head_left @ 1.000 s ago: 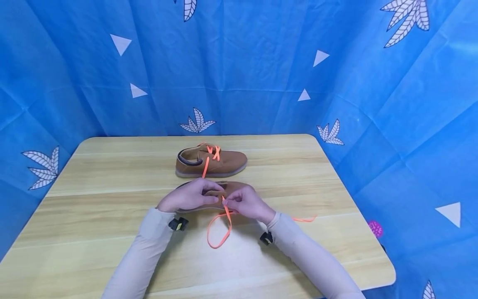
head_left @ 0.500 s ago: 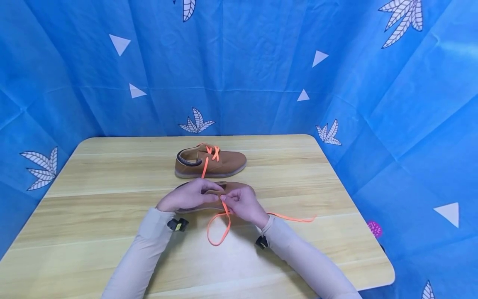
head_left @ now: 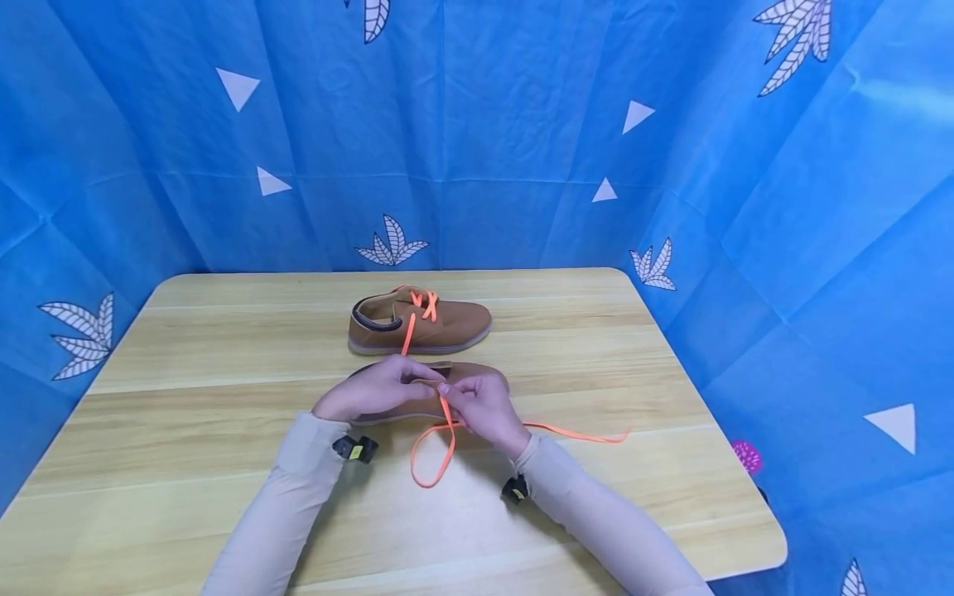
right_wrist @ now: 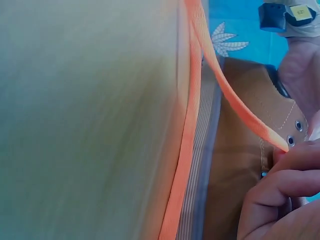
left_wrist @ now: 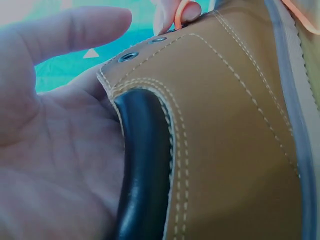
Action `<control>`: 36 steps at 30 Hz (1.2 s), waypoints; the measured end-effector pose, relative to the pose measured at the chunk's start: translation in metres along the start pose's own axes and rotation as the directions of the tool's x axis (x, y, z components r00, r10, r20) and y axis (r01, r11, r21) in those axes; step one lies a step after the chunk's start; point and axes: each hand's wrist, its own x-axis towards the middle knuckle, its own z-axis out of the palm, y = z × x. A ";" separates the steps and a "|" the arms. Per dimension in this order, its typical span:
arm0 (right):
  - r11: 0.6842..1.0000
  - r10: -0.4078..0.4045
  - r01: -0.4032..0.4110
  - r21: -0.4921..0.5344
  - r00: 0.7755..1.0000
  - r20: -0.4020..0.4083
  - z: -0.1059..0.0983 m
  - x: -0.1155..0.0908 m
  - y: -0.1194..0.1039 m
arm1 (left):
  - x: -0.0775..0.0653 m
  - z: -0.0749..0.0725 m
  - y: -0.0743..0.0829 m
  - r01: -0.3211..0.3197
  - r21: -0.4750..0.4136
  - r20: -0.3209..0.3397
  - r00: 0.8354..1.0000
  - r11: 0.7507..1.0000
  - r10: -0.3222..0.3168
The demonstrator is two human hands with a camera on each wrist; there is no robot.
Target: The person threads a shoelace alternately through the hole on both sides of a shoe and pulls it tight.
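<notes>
My right hand point(head_left: 480, 407) pinches an orange shoelace point(head_left: 445, 406) at the eyelet flap of the nearer brown shoe point(head_left: 477, 375). In the right wrist view, the lace point(right_wrist: 240, 107) runs up to its curled fingers, beside metal eyelets point(right_wrist: 295, 132). My left hand point(head_left: 380, 389) reaches over that shoe's opening. Its palm point(left_wrist: 60, 150) lies beside the dark padded collar point(left_wrist: 145, 155) in the left wrist view, thumb straight and apart from the flap. The flap point(left_wrist: 135, 57) hides its other fingers. In the left wrist view, a bit of lace point(left_wrist: 181, 14) shows between the right fingertips.
Behind stands a second brown shoe point(head_left: 455, 319), its orange laces point(head_left: 426, 305) crossed at the top. One lace loop point(head_left: 414, 463) lies on the wooden table point(head_left: 186, 480) in front; a loose lace end point(head_left: 589, 436) trails right. A blue patterned curtain point(head_left: 484, 124) surrounds the table.
My right hand and forearm have shifted a little left, bringing the pinched lace closer to my left thumb. More of the trailing lace end shows. The left hand stays about where it was.
</notes>
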 end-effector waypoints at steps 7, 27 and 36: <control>1.000 -0.020 0.020 -0.014 1.000 0.001 -0.001 0.000 0.002 | 0.000 0.001 0.000 0.031 -0.044 -0.016 0.999 0.999 -0.032; 0.933 -0.145 0.196 -0.302 0.973 0.182 -0.025 0.009 -0.010 | -0.003 0.001 0.013 -0.004 -0.007 -0.167 0.986 1.000 0.003; 0.978 -0.177 0.193 -0.084 0.970 0.168 -0.021 0.031 -0.021 | -0.003 -0.002 0.020 -0.136 0.033 -0.253 0.957 0.990 0.140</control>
